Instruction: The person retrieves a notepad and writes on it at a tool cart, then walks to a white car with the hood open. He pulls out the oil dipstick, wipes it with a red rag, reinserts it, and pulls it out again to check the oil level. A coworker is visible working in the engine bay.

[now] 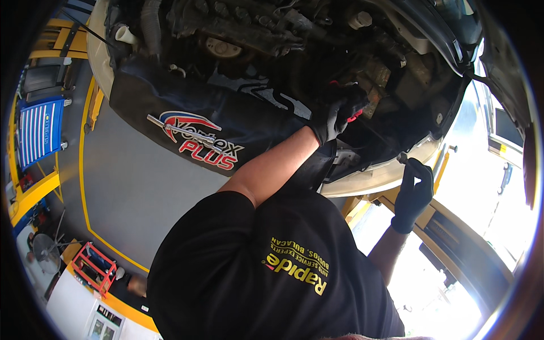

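My left hand (333,120), in a grey and black glove, reaches over the front edge into a car's engine bay (266,51). Its fingers are closed around a red and black object (355,115), mostly hidden by the glove, so I cannot tell its kind. Further right, outside the front bumper (385,170), my right hand (416,190) is raised in a dark glove. Between its thumb and fingertips it pinches a small greyish metal piece (402,158), too small to name. A chrome socket wrench (190,133) lies on the black fender cover (136,93), left of my left arm.
The raised hood (510,107) stands at the right. Yellow lift parts (56,42) flank the car on the left, near a blue and white striped tool cabinet (42,133). A red frame rack (93,269) and a fan (48,252) stand at the lower left on the grey floor (136,187).
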A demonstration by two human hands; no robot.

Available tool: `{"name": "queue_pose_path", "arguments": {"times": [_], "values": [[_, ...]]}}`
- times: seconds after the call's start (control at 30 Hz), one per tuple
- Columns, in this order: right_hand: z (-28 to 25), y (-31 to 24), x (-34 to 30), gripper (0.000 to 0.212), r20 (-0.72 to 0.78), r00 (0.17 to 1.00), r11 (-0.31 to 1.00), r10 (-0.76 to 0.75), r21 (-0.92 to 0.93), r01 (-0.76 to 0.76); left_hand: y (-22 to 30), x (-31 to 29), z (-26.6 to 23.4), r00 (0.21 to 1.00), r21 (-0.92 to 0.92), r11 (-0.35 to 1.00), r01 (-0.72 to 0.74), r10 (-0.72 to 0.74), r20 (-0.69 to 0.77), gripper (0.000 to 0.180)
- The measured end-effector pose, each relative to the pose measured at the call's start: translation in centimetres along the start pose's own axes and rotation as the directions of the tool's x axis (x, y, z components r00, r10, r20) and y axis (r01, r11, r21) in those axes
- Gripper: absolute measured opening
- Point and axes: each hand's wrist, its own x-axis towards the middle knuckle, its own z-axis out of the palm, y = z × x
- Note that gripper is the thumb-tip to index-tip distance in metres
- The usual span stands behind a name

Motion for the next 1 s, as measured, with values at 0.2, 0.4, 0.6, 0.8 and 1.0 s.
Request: {"name": "queue_pose_path", "arguments": {"times": [0.2,0.4,0.6,0.8,1.0], "values": [[3.3,-2.1,0.2,0.027,0.002,0.989,0.988,-0.149,0.043,0.149,2.3,-0.7,3.4,0.984,0.182,0.981,0.067,-0.034,-0.174,0.014],[5.9,-2.0,-0.5,0.024,0.011,0.991,0.986,-0.135,0.096,0.134,3.7,0.2,1.7,0.995,0.247,0.969,0.008,0.018,-0.102,0.017],[6.8,-1.5,-0.6,0.022,0.002,0.994,0.99,-0.112,0.092,0.111,4.0,-0.2,2.4,0.99,0.178,0.984,-0.003,0.027,-0.135,0.017],[7.4,-1.4,-0.3,0.022,0.011,0.995,0.989,-0.103,0.108,0.101,4.1,0.0,1.1,0.991,0.145,0.989,0.036,-0.017,-0.13,0.033],[6.3,-2.1,-1.0,0.023,0.032,0.995,0.991,-0.1,0.09,0.096,4.4,0.0,0.4,0.999,0.23,0.972,0.043,-0.044,-0.001,0.043]]}}
